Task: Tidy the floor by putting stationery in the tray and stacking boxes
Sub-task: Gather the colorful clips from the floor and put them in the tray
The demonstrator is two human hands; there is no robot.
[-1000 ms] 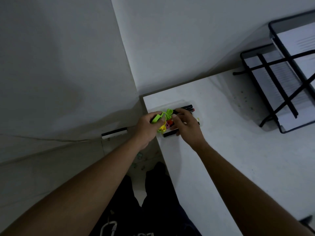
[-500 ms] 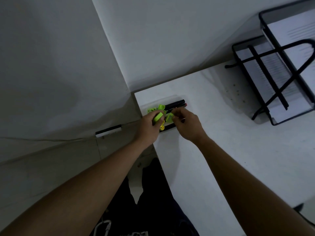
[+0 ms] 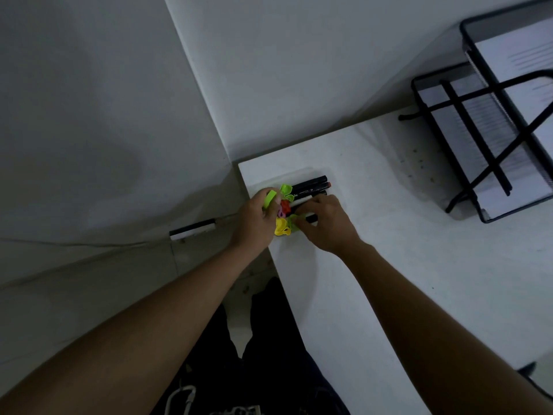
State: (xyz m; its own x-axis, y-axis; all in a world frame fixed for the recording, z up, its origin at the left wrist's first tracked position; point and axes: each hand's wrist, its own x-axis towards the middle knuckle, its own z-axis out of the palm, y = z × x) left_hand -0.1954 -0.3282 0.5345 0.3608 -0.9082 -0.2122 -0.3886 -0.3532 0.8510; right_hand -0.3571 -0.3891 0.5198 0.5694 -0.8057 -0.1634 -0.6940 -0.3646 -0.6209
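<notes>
Head view: our left hand (image 3: 254,220) pinches a green clip (image 3: 270,198); our right hand (image 3: 326,223) closes on another green clip (image 3: 294,220) over the markers (image 3: 311,187) at the desk (image 3: 389,265) corner.

The left hand (image 3: 257,218) and right hand (image 3: 327,224) cover much of the coloured clips (image 3: 282,227) and the near ends of the black markers (image 3: 311,185) at the desk's (image 3: 419,280) far-left corner, so their count is unclear. A clear tray under them is too faint to outline. The black wire rack (image 3: 484,139) at the far-right corner is cut by the right edge; its papers are blurred.
</notes>
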